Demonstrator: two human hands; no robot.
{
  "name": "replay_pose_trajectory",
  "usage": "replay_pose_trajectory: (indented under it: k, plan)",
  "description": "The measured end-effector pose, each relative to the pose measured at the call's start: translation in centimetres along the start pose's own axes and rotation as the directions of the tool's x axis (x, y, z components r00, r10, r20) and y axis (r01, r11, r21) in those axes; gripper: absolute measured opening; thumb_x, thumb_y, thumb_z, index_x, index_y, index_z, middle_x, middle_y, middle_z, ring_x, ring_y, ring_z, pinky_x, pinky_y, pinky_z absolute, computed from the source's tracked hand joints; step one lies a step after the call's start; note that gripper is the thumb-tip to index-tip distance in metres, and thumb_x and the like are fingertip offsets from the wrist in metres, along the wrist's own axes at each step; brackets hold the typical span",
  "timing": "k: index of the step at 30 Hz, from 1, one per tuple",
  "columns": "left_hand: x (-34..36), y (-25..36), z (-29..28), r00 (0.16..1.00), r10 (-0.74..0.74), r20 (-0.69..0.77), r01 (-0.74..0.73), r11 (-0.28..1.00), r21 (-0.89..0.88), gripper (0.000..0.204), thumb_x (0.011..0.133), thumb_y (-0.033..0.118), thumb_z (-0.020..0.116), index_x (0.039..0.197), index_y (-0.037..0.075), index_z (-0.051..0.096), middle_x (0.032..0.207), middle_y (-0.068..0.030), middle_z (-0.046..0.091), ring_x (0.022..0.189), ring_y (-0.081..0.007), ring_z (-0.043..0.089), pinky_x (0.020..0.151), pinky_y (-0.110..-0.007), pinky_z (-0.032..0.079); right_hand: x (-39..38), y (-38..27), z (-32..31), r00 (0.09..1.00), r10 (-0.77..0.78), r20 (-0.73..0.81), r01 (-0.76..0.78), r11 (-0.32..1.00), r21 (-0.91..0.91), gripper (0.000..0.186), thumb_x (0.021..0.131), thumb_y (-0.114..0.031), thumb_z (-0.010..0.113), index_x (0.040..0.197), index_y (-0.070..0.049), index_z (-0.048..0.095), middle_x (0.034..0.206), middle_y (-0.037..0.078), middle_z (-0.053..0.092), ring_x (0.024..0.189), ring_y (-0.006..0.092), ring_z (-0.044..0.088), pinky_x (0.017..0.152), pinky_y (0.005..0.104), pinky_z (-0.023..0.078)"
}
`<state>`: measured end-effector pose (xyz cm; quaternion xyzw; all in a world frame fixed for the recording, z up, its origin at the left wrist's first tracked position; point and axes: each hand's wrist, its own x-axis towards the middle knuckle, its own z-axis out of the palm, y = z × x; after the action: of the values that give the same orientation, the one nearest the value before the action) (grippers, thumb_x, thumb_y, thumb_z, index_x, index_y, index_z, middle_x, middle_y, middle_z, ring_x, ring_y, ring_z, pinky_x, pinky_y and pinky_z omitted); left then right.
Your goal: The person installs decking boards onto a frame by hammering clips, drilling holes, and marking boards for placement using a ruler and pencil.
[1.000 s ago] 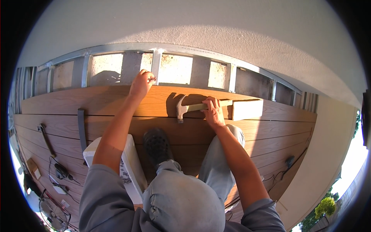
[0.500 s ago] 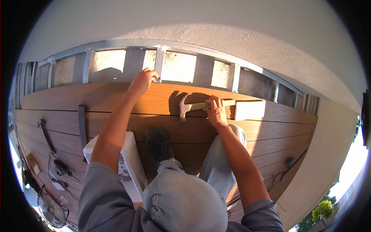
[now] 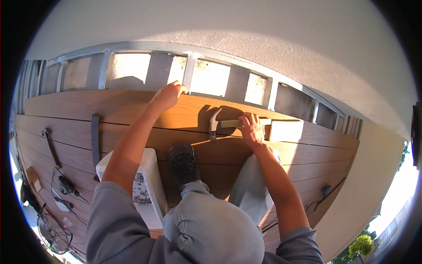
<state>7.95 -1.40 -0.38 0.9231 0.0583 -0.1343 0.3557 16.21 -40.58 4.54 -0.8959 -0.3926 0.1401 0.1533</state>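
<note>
My left hand [image 3: 169, 96] is closed in a pinch at the far edge of the outermost brown deck board [image 3: 127, 100], beside a metal crossbar [image 3: 190, 72]. Whatever sits between its fingertips is hidden. My right hand [image 3: 252, 130] has its fingers around the handle of a claw hammer [image 3: 229, 123], low over the same boards. The hammer's head [image 3: 214, 124] points left, and its shadow falls on the wood. Just right of my right hand lies a pale, sunlit rectangular block [image 3: 285, 131].
A metal frame [image 3: 145, 46] runs along the textured wall [image 3: 246, 37]. A white foam box [image 3: 151, 165] stands by my left leg. Farther left lie a dark strip [image 3: 95, 141], another hammer [image 3: 51, 147], a corded power tool [image 3: 67, 185] and a fan [image 3: 53, 233].
The whole view has shifted slightly. My left hand keeps its place by the crossbar, its fingers now turned more downward. The right hand still holds the hammer, with its head a little closer to the block.
</note>
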Motion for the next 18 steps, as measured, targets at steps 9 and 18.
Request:
replay_pose_trajectory:
  k: [9,18]
  plan:
    - [-1.7,-2.0,-0.7,0.949,-0.119,-0.291,0.099,0.992,-0.083,0.018,0.101,0.008,0.052,0.110,0.002,0.065,0.110,-0.0162,0.066,0.108,-0.0381,0.065,0.096,-0.048,0.051,7.0,-3.6,-6.4,0.713,-0.025,0.700,0.111,0.991,-0.077,0.039,0.081,-0.021,0.066,0.116,-0.005,0.058,0.090,0.023,0.072,0.090,0.0415,0.070,0.081,0.0509,0.055]
    - [-5.0,-6.6,-2.0,0.932,0.117,-0.343,0.021,0.927,0.373,0.024,0.104,0.024,0.057,0.088,0.007,0.065,0.086,-0.0101,0.067,0.091,-0.0288,0.066,0.085,-0.043,0.053,19.6,-6.5,-4.6,0.950,0.104,0.294,-0.080,0.992,-0.095,0.039,0.089,-0.023,0.067,0.126,-0.014,0.061,0.084,0.022,0.072,0.082,0.0401,0.072,0.074,0.0497,0.058]
